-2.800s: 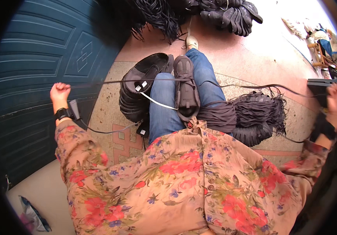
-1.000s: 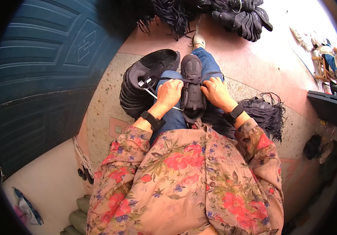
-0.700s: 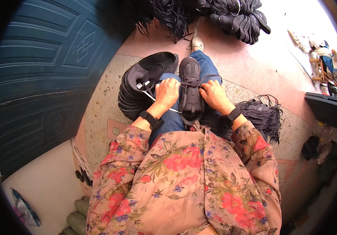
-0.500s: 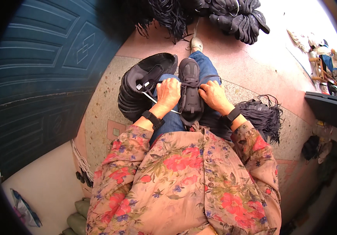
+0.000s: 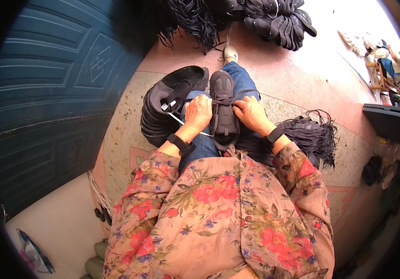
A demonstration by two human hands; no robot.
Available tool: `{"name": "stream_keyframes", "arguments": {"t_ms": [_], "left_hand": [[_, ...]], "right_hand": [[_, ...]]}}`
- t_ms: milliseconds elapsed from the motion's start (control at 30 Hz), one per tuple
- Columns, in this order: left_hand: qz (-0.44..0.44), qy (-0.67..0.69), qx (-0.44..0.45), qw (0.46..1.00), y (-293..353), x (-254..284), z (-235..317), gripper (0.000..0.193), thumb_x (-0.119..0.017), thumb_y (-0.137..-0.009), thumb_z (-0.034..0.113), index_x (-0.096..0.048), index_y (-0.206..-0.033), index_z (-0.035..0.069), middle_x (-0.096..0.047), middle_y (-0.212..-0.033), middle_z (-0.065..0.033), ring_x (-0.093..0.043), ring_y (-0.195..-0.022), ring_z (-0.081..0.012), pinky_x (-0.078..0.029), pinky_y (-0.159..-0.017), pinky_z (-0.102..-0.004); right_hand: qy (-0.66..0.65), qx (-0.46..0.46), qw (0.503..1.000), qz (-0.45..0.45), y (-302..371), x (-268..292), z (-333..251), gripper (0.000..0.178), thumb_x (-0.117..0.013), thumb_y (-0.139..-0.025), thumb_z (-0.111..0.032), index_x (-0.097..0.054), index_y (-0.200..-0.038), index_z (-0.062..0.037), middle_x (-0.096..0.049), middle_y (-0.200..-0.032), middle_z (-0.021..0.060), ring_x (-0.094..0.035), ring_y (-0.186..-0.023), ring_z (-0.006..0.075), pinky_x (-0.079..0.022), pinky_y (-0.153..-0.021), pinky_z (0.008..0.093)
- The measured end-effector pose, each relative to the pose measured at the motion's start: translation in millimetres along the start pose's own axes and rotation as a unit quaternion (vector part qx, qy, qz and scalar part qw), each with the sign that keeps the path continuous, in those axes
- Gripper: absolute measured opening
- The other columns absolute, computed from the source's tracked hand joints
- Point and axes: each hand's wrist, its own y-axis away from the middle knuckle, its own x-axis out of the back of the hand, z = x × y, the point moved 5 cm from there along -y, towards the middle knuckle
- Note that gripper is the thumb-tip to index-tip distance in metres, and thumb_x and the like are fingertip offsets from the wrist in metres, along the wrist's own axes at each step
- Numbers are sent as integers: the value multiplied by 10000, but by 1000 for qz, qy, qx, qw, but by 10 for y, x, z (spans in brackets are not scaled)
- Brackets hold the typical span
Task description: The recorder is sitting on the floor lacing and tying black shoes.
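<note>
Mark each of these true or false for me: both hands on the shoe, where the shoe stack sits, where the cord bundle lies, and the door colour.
1. Both hands, left hand and right hand, touch the black shoe on the lap. True.
2. The stack of black shoes sits to the person's right. False: it is on the left.
3. A bundle of dark cords lies on the floor to the right. True.
4. The panelled door is red. False: it is dark blue-green.
</note>
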Motion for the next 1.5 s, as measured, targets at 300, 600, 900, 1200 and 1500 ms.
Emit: {"name": "stream_keyframes", "arguments": {"t_ms": [300,600,900,1200,1500], "left_hand": [[-49,27,-27,998,10,5,-13,197,-551,-804,216,-559,-749,27,-581,-751,-145,-566,-731,-333,-426,-626,-433],[-146,21,-72,986,-184,15,64,195,-546,-786,217,-580,-751,29,-593,-791,-139,-569,-804,-316,-417,-660,-425],[-28,-39,-8,999,26,91,297,270,-600,-754,300,-622,-709,35,-622,-750,-119,-542,-811,-276,-382,-673,-439],[-106,35,49,992,122,5,26,240,-626,-708,207,-624,-908,74,-593,-949,-47,-480,-950,-235,-409,-740,-399],[-25,-71,-170,983,-189,38,541,209,-670,-655,200,-596,-818,92,-561,-799,-49,-499,-820,-234,-378,-674,-367]], "right_hand": [[9,-1,1000,-11,-11,-8,16,205,-530,-780,-285,-632,-838,-117,-559,-817,80,-520,-851,263,-394,-694,437],[-15,-3,1000,-16,-24,-22,39,212,-533,-778,-284,-642,-850,-118,-561,-820,90,-523,-856,271,-400,-697,439],[-129,-6,991,26,-10,-16,30,123,-573,-727,-141,-615,-812,-64,-563,-799,122,-520,-807,308,-417,-688,406],[-121,129,984,28,-53,18,-66,137,-579,-666,-51,-597,-802,-44,-571,-749,117,-535,-763,293,-428,-694,374],[-79,124,989,-3,-68,-20,-74,140,-587,-659,-66,-593,-798,-51,-578,-766,104,-545,-783,276,-432,-702,368]]}}
